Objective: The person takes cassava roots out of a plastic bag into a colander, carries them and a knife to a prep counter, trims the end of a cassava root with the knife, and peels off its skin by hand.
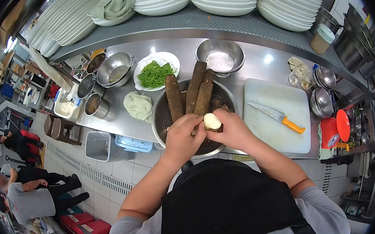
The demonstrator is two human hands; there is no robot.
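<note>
Several long, brown, rough-skinned roots stand and lean in a large metal colander in front of me. Over its near side, my left hand and my right hand both grip one thick root, whose pale cut end faces up. My fingers are curled round it from both sides, and the rest of it is partly hidden. To the right of my hands, a knife with an orange handle rests on a white cutting board.
Behind the colander are a plate of cut greens and a metal bowl; a green cloth lies to its left. A shelf with stacked white dishes overhangs the counter. A red scale stands right. People are at far left.
</note>
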